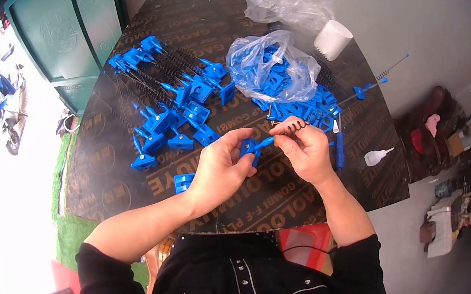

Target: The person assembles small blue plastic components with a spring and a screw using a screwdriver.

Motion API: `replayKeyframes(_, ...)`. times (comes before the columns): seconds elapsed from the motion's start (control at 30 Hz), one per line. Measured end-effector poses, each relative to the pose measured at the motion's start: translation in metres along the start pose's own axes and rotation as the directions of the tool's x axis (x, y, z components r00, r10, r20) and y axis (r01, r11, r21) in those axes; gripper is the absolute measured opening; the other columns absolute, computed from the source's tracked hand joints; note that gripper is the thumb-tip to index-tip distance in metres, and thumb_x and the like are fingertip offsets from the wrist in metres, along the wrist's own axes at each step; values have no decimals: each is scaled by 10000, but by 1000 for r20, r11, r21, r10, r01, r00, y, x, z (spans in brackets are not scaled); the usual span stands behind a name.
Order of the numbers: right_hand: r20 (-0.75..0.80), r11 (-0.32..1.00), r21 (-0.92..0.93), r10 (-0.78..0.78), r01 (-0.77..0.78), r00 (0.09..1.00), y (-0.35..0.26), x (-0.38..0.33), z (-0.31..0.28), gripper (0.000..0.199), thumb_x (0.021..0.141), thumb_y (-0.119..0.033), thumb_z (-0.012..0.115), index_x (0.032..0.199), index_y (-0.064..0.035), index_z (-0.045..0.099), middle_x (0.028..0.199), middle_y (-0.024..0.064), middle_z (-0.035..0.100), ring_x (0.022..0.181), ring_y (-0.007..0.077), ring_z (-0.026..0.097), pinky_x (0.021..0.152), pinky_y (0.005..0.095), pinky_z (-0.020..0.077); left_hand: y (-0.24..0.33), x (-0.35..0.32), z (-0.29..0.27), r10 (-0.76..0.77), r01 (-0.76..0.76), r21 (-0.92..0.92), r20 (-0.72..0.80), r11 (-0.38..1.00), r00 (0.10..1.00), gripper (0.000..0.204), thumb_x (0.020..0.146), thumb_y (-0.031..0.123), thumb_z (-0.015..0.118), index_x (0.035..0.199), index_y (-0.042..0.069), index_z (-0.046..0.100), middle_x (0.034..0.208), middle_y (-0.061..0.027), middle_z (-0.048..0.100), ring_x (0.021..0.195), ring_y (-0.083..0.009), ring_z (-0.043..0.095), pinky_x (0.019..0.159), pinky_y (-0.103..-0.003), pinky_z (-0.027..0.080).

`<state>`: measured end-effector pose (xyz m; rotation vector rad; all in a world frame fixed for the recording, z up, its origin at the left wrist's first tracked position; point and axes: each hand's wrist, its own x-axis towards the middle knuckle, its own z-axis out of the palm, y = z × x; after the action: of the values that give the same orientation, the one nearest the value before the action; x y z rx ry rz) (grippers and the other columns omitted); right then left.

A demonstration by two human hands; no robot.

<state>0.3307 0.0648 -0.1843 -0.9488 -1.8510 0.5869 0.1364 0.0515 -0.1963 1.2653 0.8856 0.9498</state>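
Over the near part of the dark table, my two hands meet at one small blue plastic fitting. My left hand [218, 171] is closed, pinching the body of the blue plastic fitting [249, 147] between thumb and fingers. The fitting's narrow pointed end [265, 142] reaches across to my right hand [310, 151]. There my right thumb and index finger are closed on a black coil spring [296, 127] at that tip; the exact joint is hidden by the fingers. Beside my left wrist lies another blue block [184, 183], partly covered by the hand.
Blue blocks with black springs [185, 115] fill the table's left side. Beyond my hands sit a clear bag [274, 71] of blue parts and a loose blue pile [317, 104]. Rightward are a white cylinder [333, 38], a blue-handled tool [340, 149], a white squeeze bottle [377, 157] and a protruding rod [391, 69].
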Motion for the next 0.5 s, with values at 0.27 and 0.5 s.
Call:
replayKeyframes(0.27, -10, 975, 177, 140, -136, 990, 0, -3, 2, 44, 870, -14, 623, 869, 29, 632, 738, 40, 604, 653, 90, 565, 581, 224, 441, 2, -2, -1, 46, -46, -41, 14, 998, 999, 404, 879, -32, 557, 1267, -50, 444, 978, -72, 591, 748, -98, 625, 666, -235, 546)
replayKeyframes(0.5, -14, 931, 310, 207, -192, 978, -5, -2, 3, 49, 880, -1, 603, 847, 35, 610, 742, 30, 582, 636, 65, 530, 577, 202, 433, 9, -2, -6, -35, 39, -186, 29, 982, 999, 364, 919, 49, 493, 1248, -83, 409, 982, -119, 599, 734, -139, 647, 631, -249, 539)
